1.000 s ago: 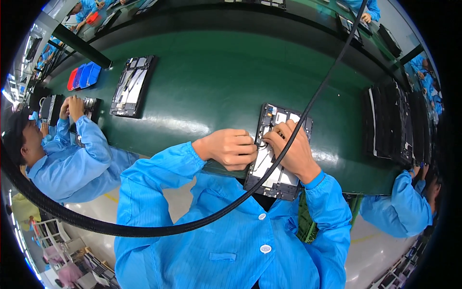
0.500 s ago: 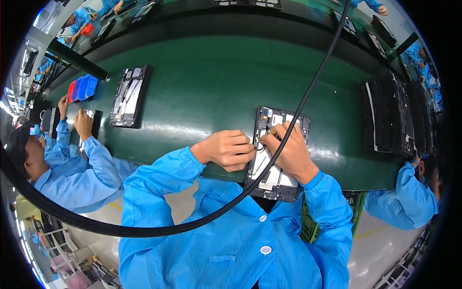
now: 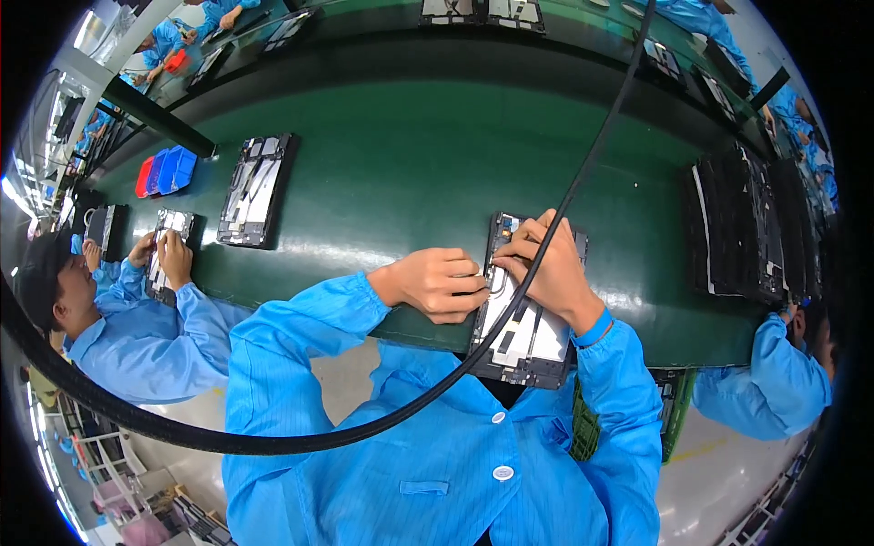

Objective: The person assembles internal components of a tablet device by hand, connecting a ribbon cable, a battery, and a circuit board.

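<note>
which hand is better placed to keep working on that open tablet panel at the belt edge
Probably the right hand: its fingertips pinch at the upper left part of the opened panel. The left hand is curled at the panel's left edge, seemingly steadying it.

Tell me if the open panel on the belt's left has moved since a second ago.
Cannot tell: the panel keeps its place beside the blue bins; its small shift looks like head motion.

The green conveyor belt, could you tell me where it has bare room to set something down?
The green belt is bare between the lone panel and the panel under both hands. It is crowded at the stacked panels.
</note>
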A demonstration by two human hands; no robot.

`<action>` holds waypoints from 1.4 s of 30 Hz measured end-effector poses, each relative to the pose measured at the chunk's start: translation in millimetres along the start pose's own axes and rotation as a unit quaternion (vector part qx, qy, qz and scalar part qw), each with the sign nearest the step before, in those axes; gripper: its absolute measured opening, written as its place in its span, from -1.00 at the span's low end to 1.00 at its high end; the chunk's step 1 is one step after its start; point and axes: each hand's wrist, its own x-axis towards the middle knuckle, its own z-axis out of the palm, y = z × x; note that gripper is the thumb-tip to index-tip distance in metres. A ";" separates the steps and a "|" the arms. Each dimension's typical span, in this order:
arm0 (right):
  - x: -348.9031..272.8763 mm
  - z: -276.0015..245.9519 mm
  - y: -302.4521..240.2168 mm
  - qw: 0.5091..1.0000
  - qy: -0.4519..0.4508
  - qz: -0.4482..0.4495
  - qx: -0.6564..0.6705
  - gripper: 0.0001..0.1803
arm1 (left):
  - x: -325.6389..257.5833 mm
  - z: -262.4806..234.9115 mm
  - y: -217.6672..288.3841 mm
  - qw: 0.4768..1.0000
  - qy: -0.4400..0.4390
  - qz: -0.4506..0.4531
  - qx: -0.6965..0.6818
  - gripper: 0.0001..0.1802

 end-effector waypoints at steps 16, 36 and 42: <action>-3.1 1.3 3.4 0.999 -0.001 0.027 0.046 -0.88 | 9.4 -3.6 -8.3 0.998 -0.011 -0.048 0.024 -0.58; 2.5 0.3 7.8 0.970 -0.010 0.161 0.180 -0.65 | 14.0 -3.4 -39.7 0.999 0.000 -0.033 0.004 -0.69; 5.1 2.6 9.3 0.973 -0.019 0.157 0.169 -0.64 | 6.2 -0.4 -32.6 0.996 0.013 -0.086 -0.015 -0.60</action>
